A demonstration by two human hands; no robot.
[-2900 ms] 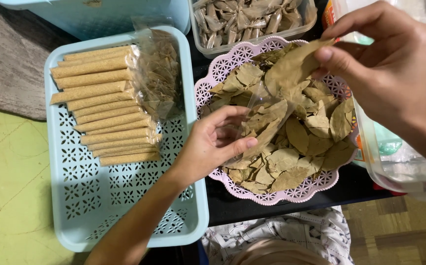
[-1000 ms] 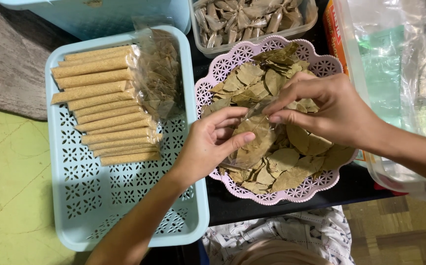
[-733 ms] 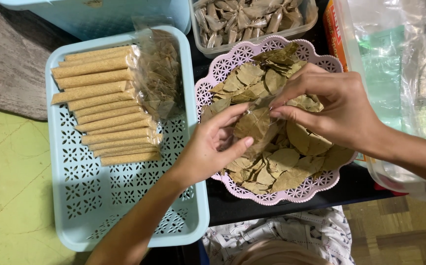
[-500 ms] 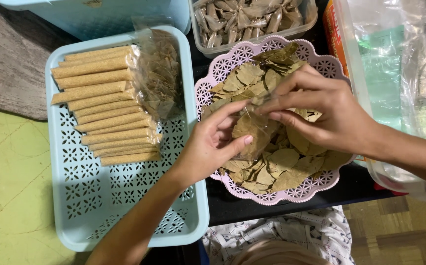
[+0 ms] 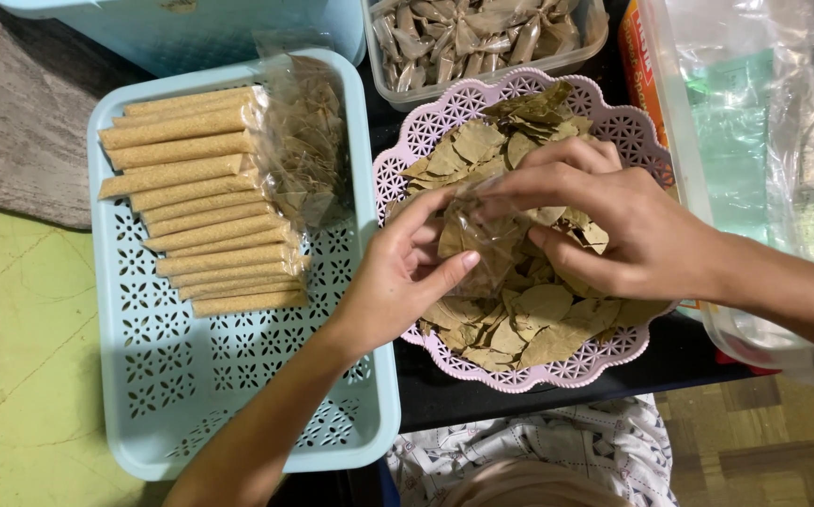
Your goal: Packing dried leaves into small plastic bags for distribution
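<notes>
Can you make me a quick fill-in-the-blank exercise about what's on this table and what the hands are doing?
1. Both hands, the left hand and the right hand, hold a small clear ____ of dried leaves.
2. The loose dried leaves lie in a ____ lattice basket.
3. The tan packed sticks lie in the light ____ tray.

Missing words: bag; pink; blue

A small clear plastic bag (image 5: 484, 246), crinkled and glossy, is held between the two hands above the middle of a pink openwork basket (image 5: 407, 150). It is partly filled with dried bay leaves (image 5: 482, 242), brown-green and flat, seen through the film. Its mouth points toward 1 o'clock and is pinched together. More loose dried leaves (image 5: 538, 314) of the same kind lie heaped in the basket, spreading from 11 o'clock round to 6 o'clock of the bag.
</notes>
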